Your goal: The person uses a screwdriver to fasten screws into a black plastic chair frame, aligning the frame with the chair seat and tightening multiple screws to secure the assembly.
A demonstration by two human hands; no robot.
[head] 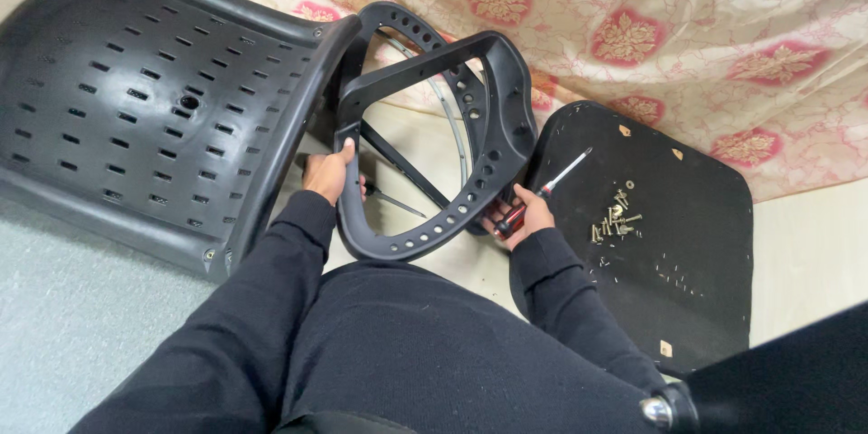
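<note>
A black plastic chair frame point(488, 149) with rows of round holes stands tilted in front of my knees. My left hand point(331, 174) grips its left edge, thumb on the rim. My right hand point(524, 215) is at the frame's lower right edge and holds a screwdriver point(553, 183) with a red and black handle, its shaft pointing up and right over a black seat board point(687, 253). A small heap of metal screws point(613, 219) lies on that board, just right of the screwdriver.
A black slotted chair shell point(145, 108) lies at the left on grey carpet point(72, 325). A cream cloth with red flower patterns point(633, 18) covers the back. A black part with a chrome cap point(660, 411) sits bottom right. My black-clad legs fill the foreground.
</note>
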